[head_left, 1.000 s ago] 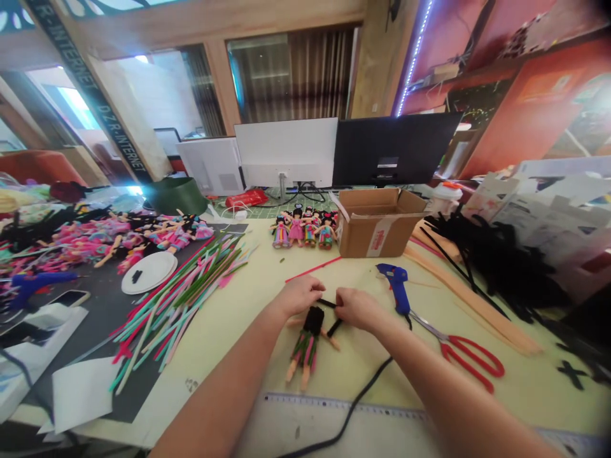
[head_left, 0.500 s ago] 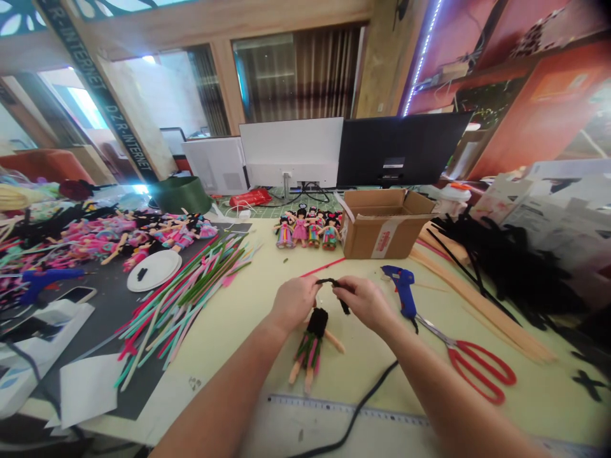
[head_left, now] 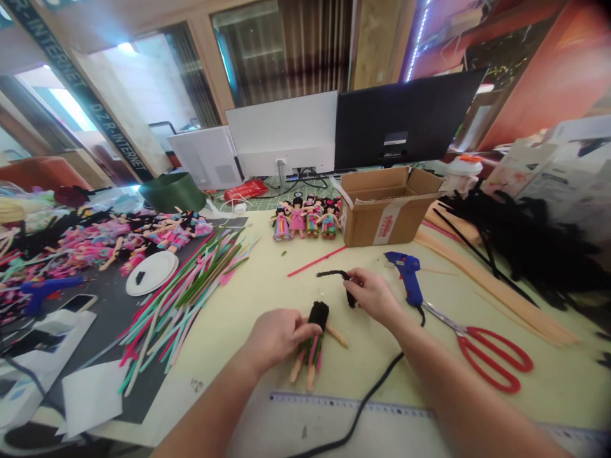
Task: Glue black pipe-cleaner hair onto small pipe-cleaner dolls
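An unfinished-looking doll (head_left: 319, 314) with a black top, green and pink skirt and beige limbs lies on the pale table (head_left: 229, 343). My left hand (head_left: 281, 337) is closed around its left side, thumb across the black part. To the right and above, my right hand (head_left: 370, 294) pinches a bent black fuzzy strip (head_left: 334, 273), whose thin end points left over the table. A red strip (head_left: 316, 261) lies behind the hands. Right of my right hand are a blue glue gun (head_left: 405, 277) and red-handled scissors (head_left: 494, 356).
Finished dolls (head_left: 296, 217) stand beside an open cardboard box (head_left: 382, 216). Coloured strips (head_left: 186, 299) and a doll pile lie left; black strips (head_left: 520, 254) lie right. A ruler (head_left: 353, 405) and black cable (head_left: 377, 388) are near the front.
My left hand has let go of the black strip, moved down and left, and taken hold of the doll. My right hand has shifted slightly right with the strip. The view has tilted.
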Tool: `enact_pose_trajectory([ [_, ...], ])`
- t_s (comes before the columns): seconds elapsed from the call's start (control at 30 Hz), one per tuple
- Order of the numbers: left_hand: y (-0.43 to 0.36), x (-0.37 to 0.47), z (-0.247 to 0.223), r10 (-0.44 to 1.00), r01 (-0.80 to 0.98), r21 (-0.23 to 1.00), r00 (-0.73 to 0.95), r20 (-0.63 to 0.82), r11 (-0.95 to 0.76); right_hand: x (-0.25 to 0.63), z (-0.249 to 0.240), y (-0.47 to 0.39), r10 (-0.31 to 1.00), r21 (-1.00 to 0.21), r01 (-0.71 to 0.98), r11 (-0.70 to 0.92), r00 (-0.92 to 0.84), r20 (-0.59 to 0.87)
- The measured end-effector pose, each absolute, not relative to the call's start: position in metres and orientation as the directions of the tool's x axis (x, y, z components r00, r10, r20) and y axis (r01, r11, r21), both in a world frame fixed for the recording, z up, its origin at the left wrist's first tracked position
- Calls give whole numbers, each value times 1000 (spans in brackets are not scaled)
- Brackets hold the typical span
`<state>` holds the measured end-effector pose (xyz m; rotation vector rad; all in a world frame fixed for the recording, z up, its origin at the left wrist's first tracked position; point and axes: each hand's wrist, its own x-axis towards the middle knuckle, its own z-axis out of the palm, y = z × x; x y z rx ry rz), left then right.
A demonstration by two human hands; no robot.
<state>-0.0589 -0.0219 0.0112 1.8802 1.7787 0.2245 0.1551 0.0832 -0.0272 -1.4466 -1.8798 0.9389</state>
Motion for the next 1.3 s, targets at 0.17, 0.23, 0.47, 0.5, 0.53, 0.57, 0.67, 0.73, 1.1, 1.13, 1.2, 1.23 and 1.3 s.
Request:
enact_pose_trajectory([
  [0.17, -31, -37, -5, 972, 785, 608, 31, -231, 120, 158, -25, 81, 975, -809, 560, 176, -214, 64],
  [0.23, -28, -35, -6, 971, 714, 677, -16, -238, 178, 162, -18, 79, 976, -825, 534, 188, -194, 96],
  [0.47, -5, -26, 19, 985, -30, 989, 99, -143, 146, 169, 17, 70, 940, -945, 285, 161, -336, 59],
  [0.5, -1, -22, 24, 988, -76, 990, 106, -110, 118, 169, 21, 68, 923, -961, 225, 164, -379, 69],
  [0.53, 3, -18, 28, 990, -96, 990, 107, -92, 102, 168, 24, 65, 905, -974, 155, 165, -416, 87],
  [0.57, 6, -14, 31, 991, -99, 991, 108, -83, 94, 168, 26, 63, 887, -984, 79, 163, -448, 111],
  [0.67, 13, -4, 35, 988, -62, 993, 120, -95, 102, 165, 28, 60, 855, -985, -135, 110, -492, 163],
  [0.73, 16, 0, 31, 982, -52, 992, 154, -108, 117, 161, 26, 59, 857, -978, -203, 57, -492, 152],
  [1.1, 19, -14, -8, 991, -58, 992, 76, -111, 115, 165, 36, 44, 864, -810, 325, 489, -307, 399],
  [1.13, 19, -16, -8, 992, -84, 991, 79, -96, 102, 173, 41, 45, 854, -776, 358, 519, -256, 454],
  [1.2, 18, -18, -5, 995, -146, 987, 78, -54, 65, 194, 50, 53, 839, -752, 403, 522, -83, 538],
  [1.23, 17, -19, -3, 997, -165, 985, 72, -36, 48, 208, 53, 59, 840, -768, 415, 487, 17, 542],
  [1.3, 15, -18, 3, 999, -154, 988, 50, -21, 28, 238, 53, 74, 883, -824, 451, 342, 144, 446],
])
